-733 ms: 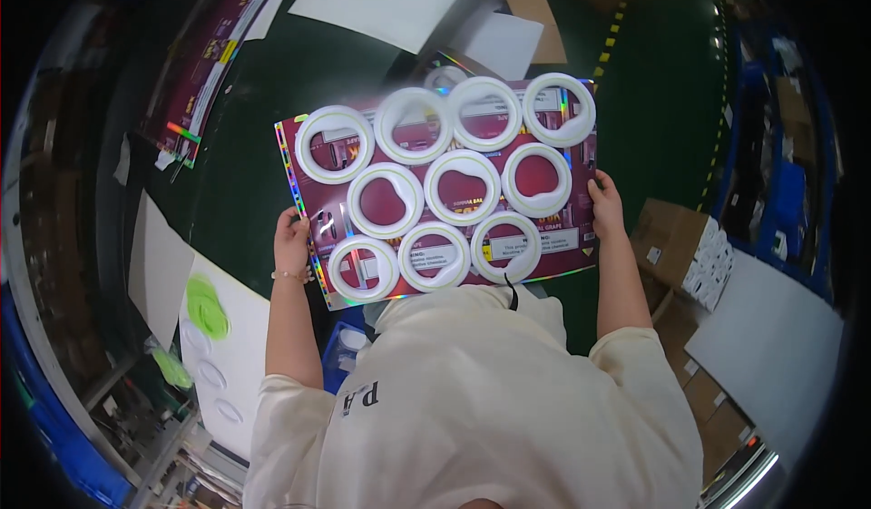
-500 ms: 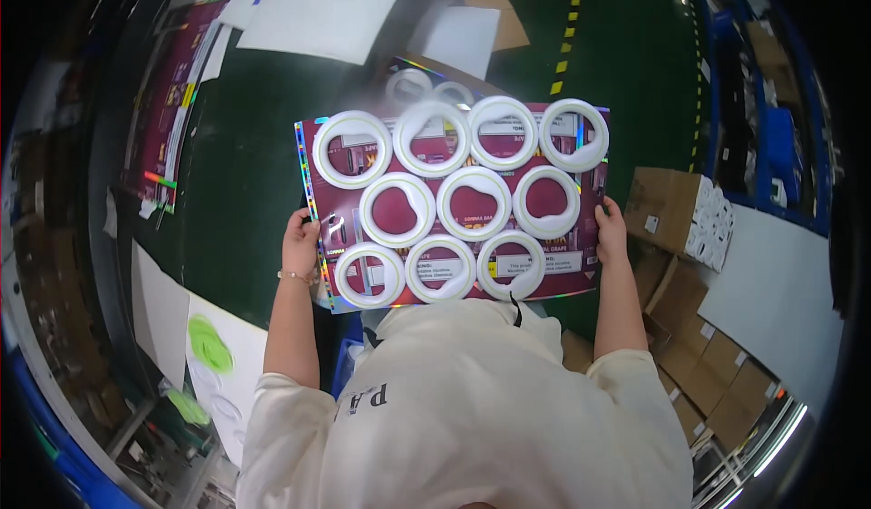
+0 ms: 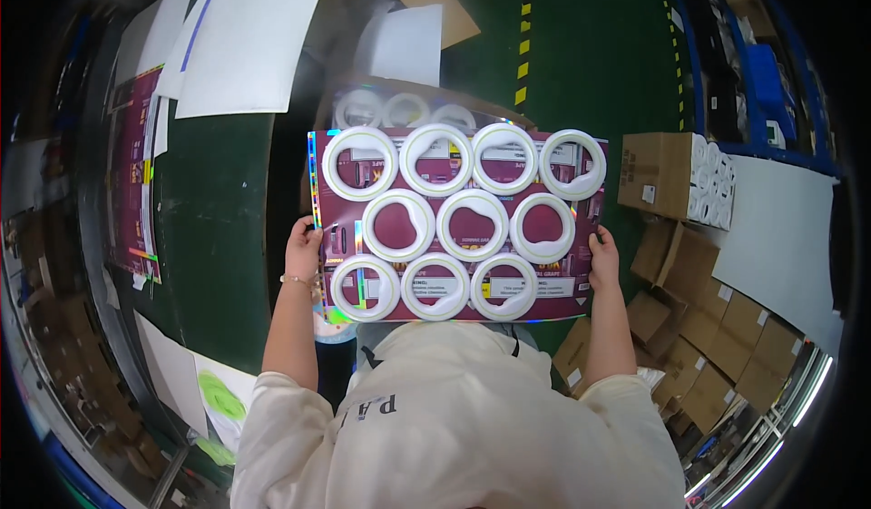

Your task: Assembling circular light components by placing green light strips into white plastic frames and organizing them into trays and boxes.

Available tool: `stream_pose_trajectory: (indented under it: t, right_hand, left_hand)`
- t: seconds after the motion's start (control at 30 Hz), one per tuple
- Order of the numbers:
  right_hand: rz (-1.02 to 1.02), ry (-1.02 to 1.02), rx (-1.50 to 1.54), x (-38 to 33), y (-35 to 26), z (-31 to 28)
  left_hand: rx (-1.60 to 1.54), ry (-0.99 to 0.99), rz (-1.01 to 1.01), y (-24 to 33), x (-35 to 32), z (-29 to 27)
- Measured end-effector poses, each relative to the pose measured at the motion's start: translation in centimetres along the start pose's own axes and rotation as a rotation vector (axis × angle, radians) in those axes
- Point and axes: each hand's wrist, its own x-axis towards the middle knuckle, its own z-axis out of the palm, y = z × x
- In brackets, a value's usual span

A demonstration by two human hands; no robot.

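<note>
A maroon printed sheet lies flat between my hands, held up in front of my shirt. Several white rings, which look like tape rolls with a thin green line, rest on it in three rows. My left hand is closed on the sheet's left edge, and my right hand grips its right edge. The fingertips under the sheet are hidden. Beyond its far edge more white rings show, partly covered by the sheet.
On the left, a dark green table bears printed maroon sheets and a large white board. At right stand a cardboard box of white rolls and several more cartons. Yellow-black tape marks the green floor.
The sheet with its rings sits slightly lower in view, still in both hands. The surroundings have shifted left, and more of the rings beyond the sheet show.
</note>
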Motion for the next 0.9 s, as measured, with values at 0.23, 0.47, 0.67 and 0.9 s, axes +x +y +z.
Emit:
stream_pose_trajectory:
  t: [0.23, 0.47, 0.67, 0.9]
  right_hand:
    - [0.027, -0.02, 0.026, -0.5, 0.2, 0.0]
    - [0.09, 0.019, -0.031, -1.1, 0.9, 0.2]
    - [0.081, -0.064, 0.096, -0.9, -0.2, 1.1]
    - [-0.123, 0.028, -0.127, -1.6, 0.5, 2.8]
  left_hand:
    - [0.05, 0.058, -0.017, 0.7, -1.0, 0.7]
    - [0.104, 0.155, 0.031, 0.5, -2.5, -0.5]
    - [0.128, 0.233, -0.027, 3.3, -3.3, 1.2]
    - [0.464, 0.307, 0.219, 2.9, -1.3, 1.2]
